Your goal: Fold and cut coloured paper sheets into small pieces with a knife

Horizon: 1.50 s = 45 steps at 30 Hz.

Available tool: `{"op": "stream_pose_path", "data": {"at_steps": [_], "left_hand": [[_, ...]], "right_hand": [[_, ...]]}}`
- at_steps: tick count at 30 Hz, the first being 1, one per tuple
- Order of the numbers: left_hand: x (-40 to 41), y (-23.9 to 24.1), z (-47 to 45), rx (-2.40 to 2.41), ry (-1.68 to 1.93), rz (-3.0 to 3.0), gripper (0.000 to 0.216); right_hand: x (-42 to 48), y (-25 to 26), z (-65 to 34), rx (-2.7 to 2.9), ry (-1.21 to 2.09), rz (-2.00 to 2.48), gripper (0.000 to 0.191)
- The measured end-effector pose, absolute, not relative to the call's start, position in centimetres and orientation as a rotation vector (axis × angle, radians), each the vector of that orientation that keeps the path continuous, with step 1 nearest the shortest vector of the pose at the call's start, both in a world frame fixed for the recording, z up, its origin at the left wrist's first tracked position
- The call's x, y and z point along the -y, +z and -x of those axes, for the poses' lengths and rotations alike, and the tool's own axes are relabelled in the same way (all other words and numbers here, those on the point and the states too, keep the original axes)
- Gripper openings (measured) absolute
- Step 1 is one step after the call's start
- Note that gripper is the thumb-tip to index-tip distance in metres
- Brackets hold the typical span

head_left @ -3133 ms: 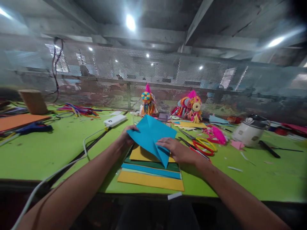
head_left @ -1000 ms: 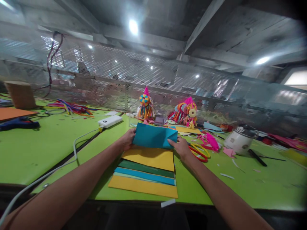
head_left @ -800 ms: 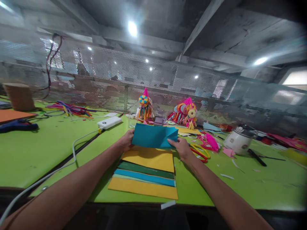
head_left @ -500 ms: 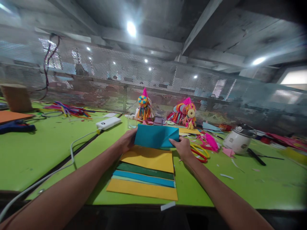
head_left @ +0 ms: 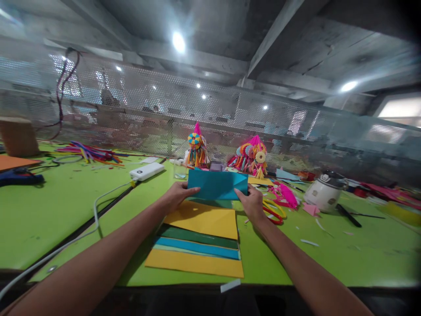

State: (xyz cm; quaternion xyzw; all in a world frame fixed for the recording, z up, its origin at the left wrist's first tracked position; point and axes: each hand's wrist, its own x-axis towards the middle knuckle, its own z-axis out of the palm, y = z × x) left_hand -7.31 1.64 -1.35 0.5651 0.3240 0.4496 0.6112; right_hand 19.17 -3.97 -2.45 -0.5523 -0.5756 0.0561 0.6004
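Note:
A sheet of blue paper (head_left: 215,183) is held up between my two hands, just beyond the paper stack. My left hand (head_left: 180,193) pinches its left end, thumb on the near face and fingers behind. At the other end my right hand (head_left: 251,199) grips it the same way, with the thumb near the lower right corner. Below lies a stack of coloured paper: a yellow sheet (head_left: 204,218) on top, with dark green, blue, pale green and yellow edges showing toward me. Red and yellow-handled scissors (head_left: 274,213) lie right beside my right hand.
A white power bank (head_left: 147,171) with a cable and a glass (head_left: 180,168) stand left of the stack. Tasselled paper ornaments (head_left: 251,156) are at the back. Rightward are a white kettle (head_left: 324,191) and a black-handled knife (head_left: 348,215). Paper scraps lie about.
My left thumb has come round onto the near face of the blue paper. The sheet now looks flatter and straighter, and my right hand keeps its grip.

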Motion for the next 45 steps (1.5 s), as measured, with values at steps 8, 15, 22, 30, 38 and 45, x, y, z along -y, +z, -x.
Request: {"op": "stream_pose_path", "data": {"at_steps": [8,15,22,30,38,45], "left_hand": [[-2.6,-1.5,7.5,-0.897,1.259,-1.336,0.043],[-2.5,-1.4,7.1,-0.866,1.371,-1.335,0.046],[-2.2,-1.3,6.7,-0.899,1.388,-1.311,0.045],[-2.2,-1.2,6.4,-0.904,1.480,-1.312,0.040],[-2.4,-1.0,6.5,-0.869,1.511,-1.356,0.041],[-1.8,-0.8,6.3,-0.820,1.472,-1.336,0.043]], "right_hand": [[3.9,-2.6,-19.0,1.271,0.451,1.106,0.031],[4.0,-2.2,-18.8,1.150,0.442,1.093,0.049],[3.9,-1.7,-19.0,1.148,0.437,1.116,0.041],[4.4,-1.5,-18.6,1.153,0.376,1.091,0.048],[4.6,-1.1,-18.6,1.154,0.373,1.121,0.040],[4.2,-1.4,-18.8,1.104,0.388,1.087,0.041]]}}
